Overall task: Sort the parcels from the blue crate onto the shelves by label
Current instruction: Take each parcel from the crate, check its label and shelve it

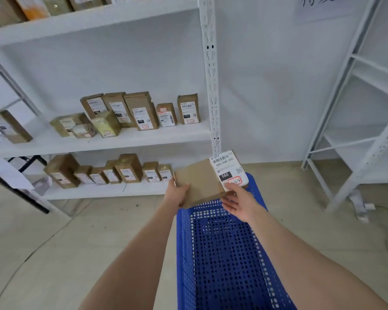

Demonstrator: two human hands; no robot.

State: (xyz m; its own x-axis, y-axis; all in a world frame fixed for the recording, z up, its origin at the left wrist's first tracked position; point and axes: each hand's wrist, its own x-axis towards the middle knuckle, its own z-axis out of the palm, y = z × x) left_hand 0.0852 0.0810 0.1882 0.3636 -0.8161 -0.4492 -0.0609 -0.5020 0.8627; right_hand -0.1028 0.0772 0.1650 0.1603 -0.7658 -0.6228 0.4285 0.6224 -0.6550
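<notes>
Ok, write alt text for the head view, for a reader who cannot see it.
A person's left hand and right hand hold a flat brown parcel above the far end of a blue perforated crate; its white label reads 060. Behind, white shelves carry rows of similar labelled boxes on two levels.

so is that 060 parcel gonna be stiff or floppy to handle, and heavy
Probably stiff: the parcel shows flat faces and straight edges. Likely light: the left hand and right hand hold it at arm's length. Boxy, so unlikely to roll.
</notes>
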